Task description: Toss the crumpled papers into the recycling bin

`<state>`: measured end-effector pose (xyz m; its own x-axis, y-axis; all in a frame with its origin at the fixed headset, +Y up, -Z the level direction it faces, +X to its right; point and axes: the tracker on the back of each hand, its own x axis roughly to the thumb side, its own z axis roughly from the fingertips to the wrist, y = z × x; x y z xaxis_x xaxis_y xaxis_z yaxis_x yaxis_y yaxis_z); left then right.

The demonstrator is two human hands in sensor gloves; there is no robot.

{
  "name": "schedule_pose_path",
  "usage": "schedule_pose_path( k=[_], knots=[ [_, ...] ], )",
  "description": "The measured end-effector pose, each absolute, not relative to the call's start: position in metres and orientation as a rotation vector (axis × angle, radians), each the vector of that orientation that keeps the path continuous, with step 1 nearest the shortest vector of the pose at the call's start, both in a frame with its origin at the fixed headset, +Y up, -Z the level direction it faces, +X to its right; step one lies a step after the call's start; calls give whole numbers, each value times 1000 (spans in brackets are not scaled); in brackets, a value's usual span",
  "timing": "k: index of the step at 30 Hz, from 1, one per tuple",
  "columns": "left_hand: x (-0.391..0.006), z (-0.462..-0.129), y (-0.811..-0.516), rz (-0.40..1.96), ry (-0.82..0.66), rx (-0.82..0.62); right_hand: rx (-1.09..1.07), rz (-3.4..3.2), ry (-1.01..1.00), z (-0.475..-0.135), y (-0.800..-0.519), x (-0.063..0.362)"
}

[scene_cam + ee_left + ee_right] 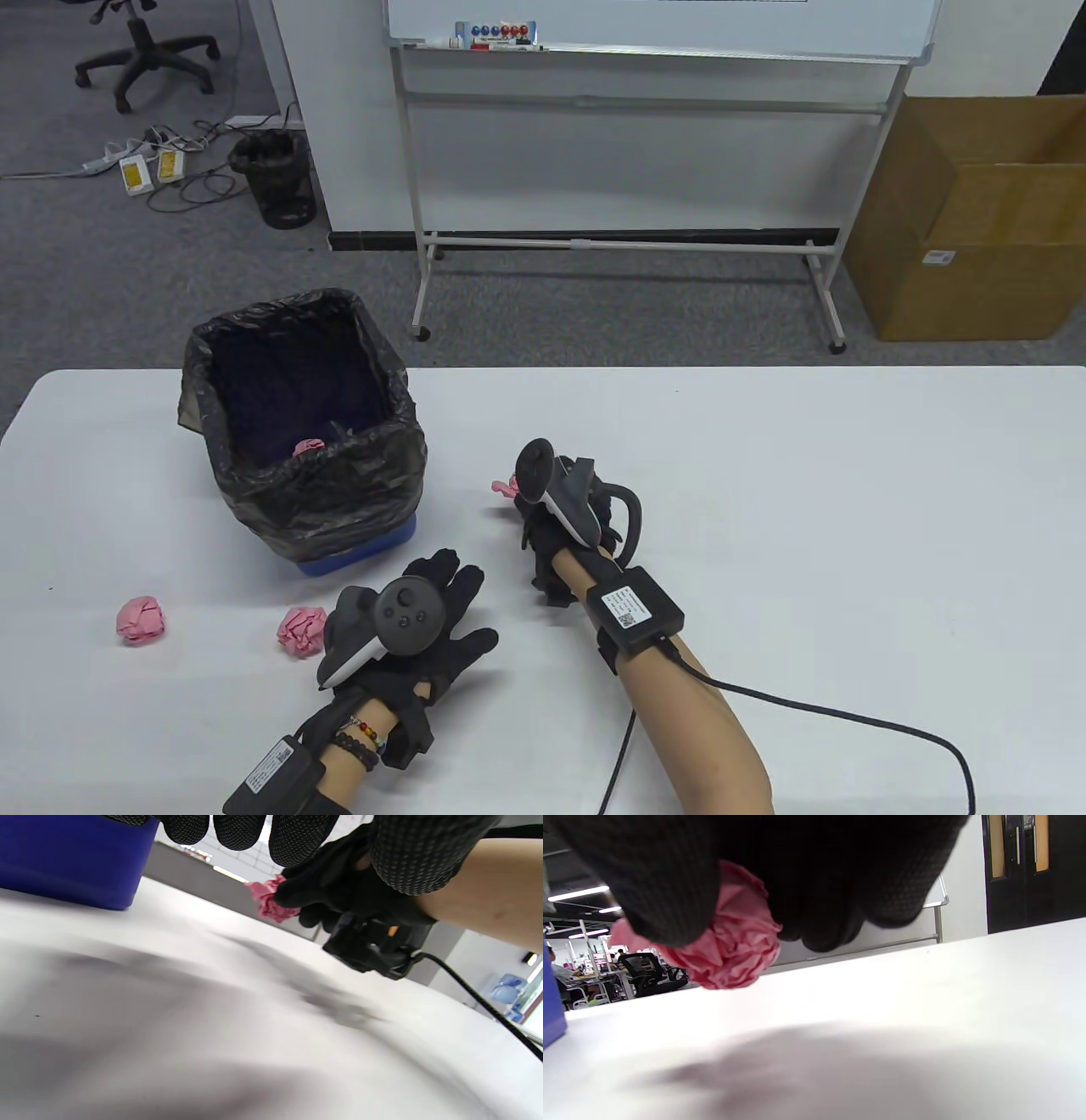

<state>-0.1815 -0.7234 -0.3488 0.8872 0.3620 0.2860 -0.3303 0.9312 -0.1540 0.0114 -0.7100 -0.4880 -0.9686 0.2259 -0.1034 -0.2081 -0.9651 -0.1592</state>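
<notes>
Two pink paper balls (140, 619) lie left of the bin (386, 471); our right hand (567, 518) grips a third (729, 946), our left hand (424, 624) spread empty. A weak toss could hit the rim.

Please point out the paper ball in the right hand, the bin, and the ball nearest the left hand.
held pink paper ball (734, 946), right wrist view, crumpled front.
lined bin (339, 484), table view, near wall.
loose pink paper ball (302, 631), table view, middle.

Bare table (806, 509) rightward (bin (305, 424) blocking left).
</notes>
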Motion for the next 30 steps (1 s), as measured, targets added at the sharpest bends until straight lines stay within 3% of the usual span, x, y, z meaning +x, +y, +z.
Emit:
schedule_pose_path(
  k=[10, 18, 30],
  knots=[
    [-177, -347, -724, 361, -344, -100, -181, 2860, -231, -431, -679, 57],
    [-179, -347, -722, 431, -355, -109, -139, 2848, -194, -392, -668, 71],
    [-184, -358, -740, 967, -323, -315, 125, 2756, -8, -331, -680, 52]
  ],
)
